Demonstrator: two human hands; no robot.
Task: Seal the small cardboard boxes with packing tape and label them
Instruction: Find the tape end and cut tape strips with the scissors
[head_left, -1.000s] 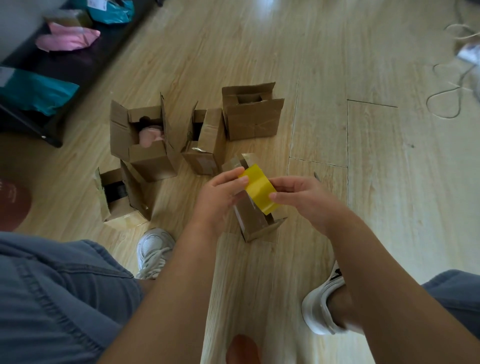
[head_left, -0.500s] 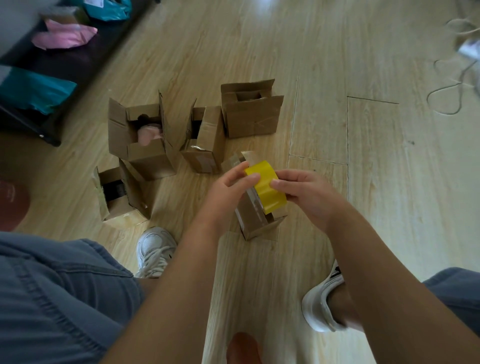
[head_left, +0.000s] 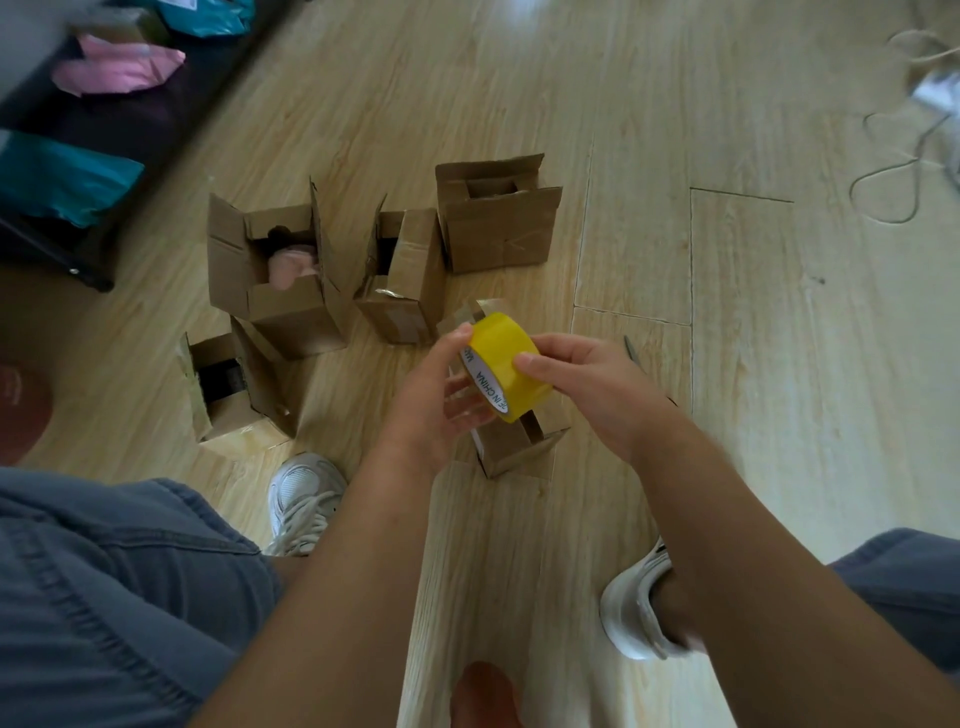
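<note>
Currently the left hand (head_left: 434, 415) and right hand (head_left: 589, 387) grip the tape (head_left: 514, 364) just above the near box (head_left: 511, 447); its core faces left.

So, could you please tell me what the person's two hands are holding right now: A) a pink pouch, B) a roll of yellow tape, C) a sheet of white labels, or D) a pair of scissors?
B: the left hand and the right hand both grip the yellow tape roll, which the head view shows in front of the nearest cardboard box.
</note>
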